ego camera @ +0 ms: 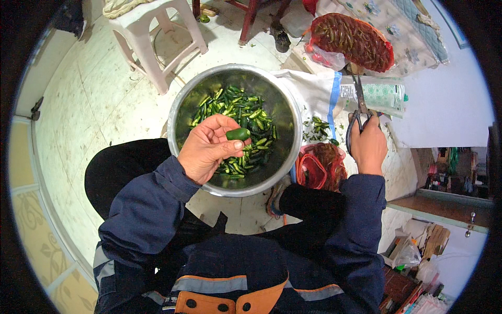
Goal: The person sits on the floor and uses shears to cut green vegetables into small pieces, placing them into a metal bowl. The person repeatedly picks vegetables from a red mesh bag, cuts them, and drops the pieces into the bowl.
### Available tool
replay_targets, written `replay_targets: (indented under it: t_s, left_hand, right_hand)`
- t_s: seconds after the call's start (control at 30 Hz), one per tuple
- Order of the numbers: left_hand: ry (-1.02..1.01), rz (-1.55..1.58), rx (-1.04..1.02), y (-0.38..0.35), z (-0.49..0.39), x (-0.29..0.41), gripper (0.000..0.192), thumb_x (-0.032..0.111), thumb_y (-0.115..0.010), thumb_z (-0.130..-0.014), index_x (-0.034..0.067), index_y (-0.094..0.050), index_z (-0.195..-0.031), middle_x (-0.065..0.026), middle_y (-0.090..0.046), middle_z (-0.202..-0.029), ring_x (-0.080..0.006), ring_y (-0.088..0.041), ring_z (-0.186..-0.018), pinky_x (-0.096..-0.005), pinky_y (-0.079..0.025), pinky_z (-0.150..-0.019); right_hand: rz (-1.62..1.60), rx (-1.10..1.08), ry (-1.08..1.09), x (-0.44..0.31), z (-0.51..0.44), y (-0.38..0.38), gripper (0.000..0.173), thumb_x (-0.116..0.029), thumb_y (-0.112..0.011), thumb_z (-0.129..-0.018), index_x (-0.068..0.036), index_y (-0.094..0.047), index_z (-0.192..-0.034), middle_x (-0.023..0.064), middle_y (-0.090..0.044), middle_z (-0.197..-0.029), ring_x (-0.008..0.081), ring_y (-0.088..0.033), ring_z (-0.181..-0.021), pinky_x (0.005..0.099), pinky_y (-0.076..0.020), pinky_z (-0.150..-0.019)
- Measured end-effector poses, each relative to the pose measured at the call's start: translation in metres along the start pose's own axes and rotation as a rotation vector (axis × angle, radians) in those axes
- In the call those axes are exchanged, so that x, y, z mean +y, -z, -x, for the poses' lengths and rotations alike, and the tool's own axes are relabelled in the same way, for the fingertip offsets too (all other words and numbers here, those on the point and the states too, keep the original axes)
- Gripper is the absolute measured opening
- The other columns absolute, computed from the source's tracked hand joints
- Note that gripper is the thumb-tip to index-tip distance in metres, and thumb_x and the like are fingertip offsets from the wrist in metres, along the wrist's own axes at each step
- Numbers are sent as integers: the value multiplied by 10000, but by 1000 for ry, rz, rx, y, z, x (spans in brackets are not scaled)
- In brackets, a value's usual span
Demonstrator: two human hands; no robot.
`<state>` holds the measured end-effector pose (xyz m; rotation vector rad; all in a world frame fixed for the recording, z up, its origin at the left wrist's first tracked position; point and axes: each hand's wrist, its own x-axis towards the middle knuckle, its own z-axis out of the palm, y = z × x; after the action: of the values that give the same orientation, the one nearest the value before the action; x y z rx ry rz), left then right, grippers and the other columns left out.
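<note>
My left hand (213,149) holds a short green chili pepper (237,134) between thumb and fingers, above a large metal basin (174,129). Inside the basin lie many cut green chili peppers (251,114), some split with their pale insides showing. To the right of the basin, my right hand (368,147) grips dark-handled scissors (360,98) by the handles, with the blades pointing away from me. Green stem trimmings (317,125) lie on a white woven sack (310,90) between the basin and the scissors.
A red mesh bag (321,167) sits right of the basin, near my foot. A fuller red mesh bag (351,41) lies at the upper right, by a green-patterned plastic package (382,94). A white plastic stool (145,31) and a red wooden leg (249,23) stand beyond the basin.
</note>
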<state>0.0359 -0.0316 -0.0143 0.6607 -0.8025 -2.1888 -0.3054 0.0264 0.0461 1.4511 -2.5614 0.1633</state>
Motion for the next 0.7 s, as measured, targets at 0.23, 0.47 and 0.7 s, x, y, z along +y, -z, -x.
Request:
replay_targets:
  t_s: [0.23,0.47,0.7]
  left_hand:
    - [-5,-15,-8,2,1,0,355,-51,-670,-863,7,-599,-1206,-55,-670,-988,-95,-633,-800,-218,-534,-701]
    - [-35,-60,1,-8,0,-3,408,-129,-616,-839,-2,-566,-1224,-87,-686,-1095,-147,-664,-999,-273,-550,-874]
    - [-19,-45,51,-2,2,-5,385,-203,-587,-791,2,-571,-1116,-117,-708,-1051,-179,-695,-970,-281,-571,-858]
  right_hand:
    - [-466,-463,586,-56,45,21,462,-381,-737,-814,-14,-535,-1010,230,-635,-865,420,-638,-833,475,-500,-690]
    - [-544,-462,750,-71,66,14,606,-408,-756,-769,71,-480,-1018,252,-533,-938,428,-524,-918,487,-449,-803]
    - [-534,-462,803,-79,71,15,635,-432,-753,-765,72,-474,-1033,240,-524,-943,418,-519,-926,479,-445,-818]
